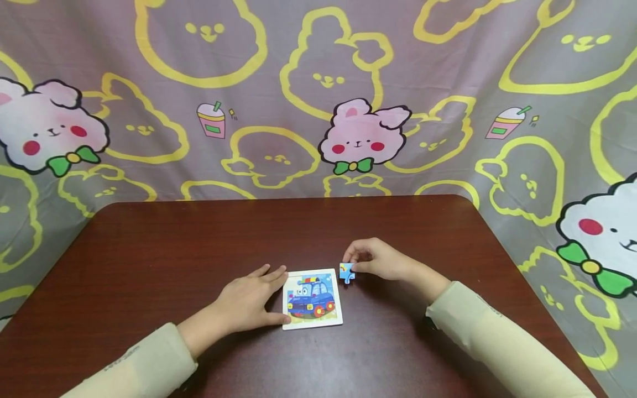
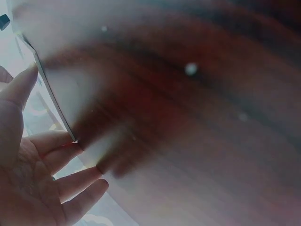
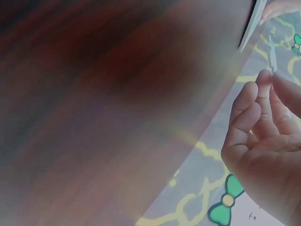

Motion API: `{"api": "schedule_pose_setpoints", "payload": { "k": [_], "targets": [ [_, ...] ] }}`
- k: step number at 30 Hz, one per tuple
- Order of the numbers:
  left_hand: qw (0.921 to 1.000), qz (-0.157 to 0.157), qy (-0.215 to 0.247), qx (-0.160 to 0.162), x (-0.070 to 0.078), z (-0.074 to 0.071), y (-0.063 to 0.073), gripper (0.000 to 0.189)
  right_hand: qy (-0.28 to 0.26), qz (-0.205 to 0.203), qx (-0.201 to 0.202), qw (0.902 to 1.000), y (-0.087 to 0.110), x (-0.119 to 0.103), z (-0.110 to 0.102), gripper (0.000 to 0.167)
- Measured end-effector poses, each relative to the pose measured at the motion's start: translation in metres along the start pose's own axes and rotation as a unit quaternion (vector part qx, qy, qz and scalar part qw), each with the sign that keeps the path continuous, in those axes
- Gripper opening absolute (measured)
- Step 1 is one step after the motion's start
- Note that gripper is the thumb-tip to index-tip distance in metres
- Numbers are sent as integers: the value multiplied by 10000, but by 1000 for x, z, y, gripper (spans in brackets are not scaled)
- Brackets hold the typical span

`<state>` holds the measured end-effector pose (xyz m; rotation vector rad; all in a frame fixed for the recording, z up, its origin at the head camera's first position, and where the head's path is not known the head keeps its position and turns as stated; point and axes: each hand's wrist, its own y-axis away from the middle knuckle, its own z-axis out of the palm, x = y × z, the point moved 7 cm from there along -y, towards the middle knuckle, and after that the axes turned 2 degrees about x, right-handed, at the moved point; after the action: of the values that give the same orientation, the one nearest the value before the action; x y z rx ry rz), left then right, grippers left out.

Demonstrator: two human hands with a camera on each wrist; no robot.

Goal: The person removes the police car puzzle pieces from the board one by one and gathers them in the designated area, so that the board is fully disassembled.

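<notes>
A square jigsaw puzzle (image 1: 311, 301) in a white frame lies on the table, its picture a blue cartoon car with red wheels. My left hand (image 1: 247, 300) rests at the frame's left side, fingers spread, thumb at the lower left corner. In the left wrist view the thumb and fingertips touch the frame's edge (image 2: 54, 99). Just right of the frame, my right hand (image 1: 380, 260) pinches a light blue puzzle piece (image 1: 346, 271) between thumb and fingers. The right wrist view shows that piece (image 3: 272, 54) edge-on above the fingertips. A pale gap shows at the picture's upper left.
The dark reddish-brown table (image 1: 209, 237) has rounded far corners. Behind it and along its sides hangs a grey-pink curtain (image 1: 278, 50) with yellow outlines and cartoon rabbits.
</notes>
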<state>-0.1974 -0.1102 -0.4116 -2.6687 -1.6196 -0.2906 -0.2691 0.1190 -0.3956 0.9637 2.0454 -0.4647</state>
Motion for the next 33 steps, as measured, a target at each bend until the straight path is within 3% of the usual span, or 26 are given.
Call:
{"api": "schedule_pose_setpoints", "payload": {
  "k": [14,24,33],
  "targets": [
    [10000,10,42,10,-2,0,-1,91,112,257,-38,9996,17,26,-15,12],
    [10000,73,47,27,-2,0,-1,91,256,226,-21,9994,19,33,-18,12],
    [9999,99,44,66,-1,-1,-1,91,695,255,91,9972,22,34,-25,13]
  ]
}}
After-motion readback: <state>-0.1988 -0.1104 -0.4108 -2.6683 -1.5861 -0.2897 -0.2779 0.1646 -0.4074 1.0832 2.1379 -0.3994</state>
